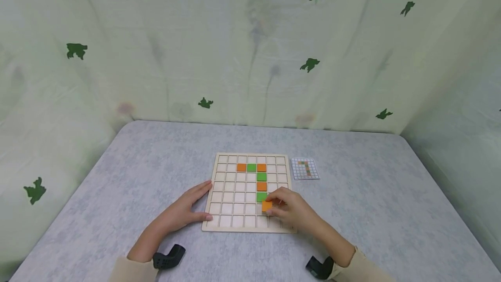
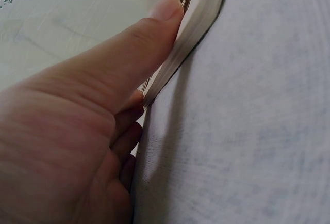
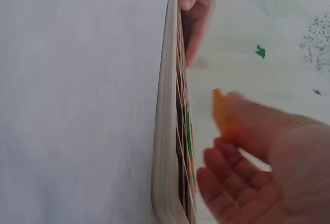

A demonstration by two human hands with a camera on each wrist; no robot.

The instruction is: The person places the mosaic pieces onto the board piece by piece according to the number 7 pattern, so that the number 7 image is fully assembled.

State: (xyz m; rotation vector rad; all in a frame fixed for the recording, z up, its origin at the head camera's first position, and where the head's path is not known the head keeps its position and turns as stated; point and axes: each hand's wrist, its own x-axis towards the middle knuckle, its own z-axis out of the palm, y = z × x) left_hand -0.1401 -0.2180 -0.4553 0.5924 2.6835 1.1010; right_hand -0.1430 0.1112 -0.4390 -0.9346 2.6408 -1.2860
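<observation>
A pale wooden grid board (image 1: 235,197) lies on the table, with several orange and green square tiles (image 1: 261,176) set in its cells. They form a row near the top and a column running down from its right end. Between thumb and fingers my right hand (image 1: 291,208) pinches an orange tile (image 1: 267,206), just below the lowest green tile (image 1: 261,197). The right wrist view shows this tile (image 3: 220,114) raised off the board. My left hand (image 1: 182,208) rests on the board's left edge, its thumb (image 2: 149,35) and fingers spread along the rim.
Right of the board lies a small printed card (image 1: 305,169) with a coloured grid pattern. Black wrist devices (image 1: 169,256) sit on both forearms. The grey table (image 1: 156,151) ends at a pale curtain (image 1: 227,55) with green leaf and bird shapes.
</observation>
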